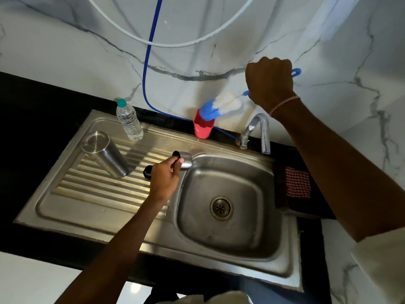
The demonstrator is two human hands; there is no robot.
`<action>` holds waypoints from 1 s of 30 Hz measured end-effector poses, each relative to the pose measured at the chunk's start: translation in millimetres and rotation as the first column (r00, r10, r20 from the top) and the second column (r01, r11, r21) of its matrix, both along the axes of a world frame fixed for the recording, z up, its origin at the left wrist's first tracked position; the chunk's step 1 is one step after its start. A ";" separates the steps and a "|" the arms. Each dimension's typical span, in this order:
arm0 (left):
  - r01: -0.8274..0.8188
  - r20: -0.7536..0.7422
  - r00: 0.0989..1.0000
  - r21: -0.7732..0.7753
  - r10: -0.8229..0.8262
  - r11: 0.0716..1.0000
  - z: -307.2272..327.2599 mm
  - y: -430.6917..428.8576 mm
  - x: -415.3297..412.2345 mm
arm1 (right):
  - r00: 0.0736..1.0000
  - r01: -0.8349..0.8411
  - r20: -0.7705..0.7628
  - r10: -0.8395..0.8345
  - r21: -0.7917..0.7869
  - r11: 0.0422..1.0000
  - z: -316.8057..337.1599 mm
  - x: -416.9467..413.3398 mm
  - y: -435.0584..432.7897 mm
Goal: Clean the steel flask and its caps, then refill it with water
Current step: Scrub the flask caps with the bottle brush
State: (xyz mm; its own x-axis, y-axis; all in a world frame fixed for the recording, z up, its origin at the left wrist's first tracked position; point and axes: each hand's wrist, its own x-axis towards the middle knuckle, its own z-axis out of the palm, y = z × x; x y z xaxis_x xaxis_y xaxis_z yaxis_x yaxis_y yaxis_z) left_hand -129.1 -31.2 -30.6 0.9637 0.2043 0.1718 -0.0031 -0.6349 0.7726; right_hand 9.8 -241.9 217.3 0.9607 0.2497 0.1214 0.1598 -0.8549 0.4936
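The steel flask [105, 153] stands on the ribbed drainboard at the left, without its caps. My left hand [164, 178] holds the steel outer cap [186, 162] just above the drainboard, beside the basin's left rim. A small black inner cap [147, 171] lies on the drainboard, partly hidden behind that hand. My right hand [270, 84] is raised by the wall, gripping the blue handle of a bottle brush [221, 106]. The brush's blue and white bristle head points down-left, its tip at the mouth of a red cup [202, 129].
The sink basin [252, 216] with its drain lies centre right, under a chrome tap [260, 130]. A clear plastic water bottle [129, 120] with a teal cap stands at the drainboard's back. A red checked cloth [298, 183] lies right of the basin. A blue hose [146, 73] hangs down the marble wall.
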 end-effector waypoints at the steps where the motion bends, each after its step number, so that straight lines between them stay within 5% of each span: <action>1: -0.009 0.004 1.000 -0.034 0.009 0.999 3.9 -1.4 4.5 | 1.000 0.021 0.004 -0.021 0.004 1.000 0.8 -7.0 -4.1; 13: -0.021 0.005 1.000 -0.261 0.023 0.965 18.4 -12.4 31.0 | 0.986 0.139 0.061 -0.152 0.185 0.973 -21.3 -52.7 -40.0; 30: -0.014 0.045 0.999 -0.270 0.027 0.963 31.8 -19.4 31.3 | 0.957 0.211 0.115 -0.265 0.348 0.913 -13.5 -90.2 -54.7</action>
State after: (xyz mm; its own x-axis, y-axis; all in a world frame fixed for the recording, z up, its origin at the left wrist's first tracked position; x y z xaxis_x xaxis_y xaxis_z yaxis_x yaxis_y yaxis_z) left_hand -97.8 -50.6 1.2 0.9509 0.2688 0.1535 -0.0337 -0.4032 0.9145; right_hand -80.4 -296.6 203.8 0.9485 -0.0636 0.3104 -0.1243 -0.9758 0.1797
